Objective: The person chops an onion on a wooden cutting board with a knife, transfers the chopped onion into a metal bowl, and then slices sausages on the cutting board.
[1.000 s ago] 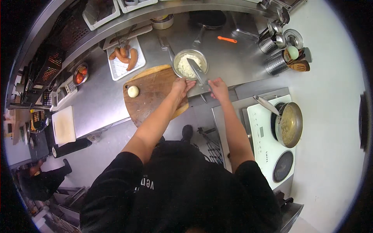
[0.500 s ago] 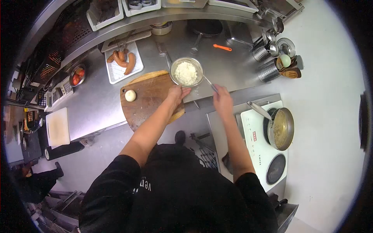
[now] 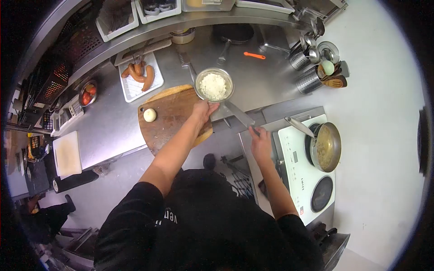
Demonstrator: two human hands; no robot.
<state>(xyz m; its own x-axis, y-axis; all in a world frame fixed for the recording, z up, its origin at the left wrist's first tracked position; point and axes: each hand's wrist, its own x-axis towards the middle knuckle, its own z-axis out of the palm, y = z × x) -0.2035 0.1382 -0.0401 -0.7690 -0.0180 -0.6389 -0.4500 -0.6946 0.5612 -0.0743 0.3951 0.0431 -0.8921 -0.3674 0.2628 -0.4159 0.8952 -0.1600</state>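
Note:
A metal bowl (image 3: 228, 95) with white chopped food (image 3: 213, 86) sits at the top right corner of the wooden cutting board (image 3: 174, 115). My left hand (image 3: 205, 109) grips the bowl's near rim. In my right hand (image 3: 261, 141) is the dark handle of a knife (image 3: 239, 114), its broad blade pointing up and left toward the bowl. A peeled onion (image 3: 149, 115) lies on the board's left part. Right of my right hand, a pan (image 3: 327, 147) with yellowish contents rests on the white cooktop (image 3: 296, 169).
Sausages (image 3: 148, 77) lie on a white tray (image 3: 131, 93). Behind are a black pan (image 3: 233, 34), an orange peeler-like tool (image 3: 254, 55) and utensil holders (image 3: 309, 80). A bowl of tomatoes (image 3: 87, 94) and a white board (image 3: 68, 154) are left. A person (image 3: 47, 217) stands lower left.
My right hand has moved down and away from the bowl, and the knife's blade now shows broad side up. My left hand stays at the bowl. The view has shifted slightly.

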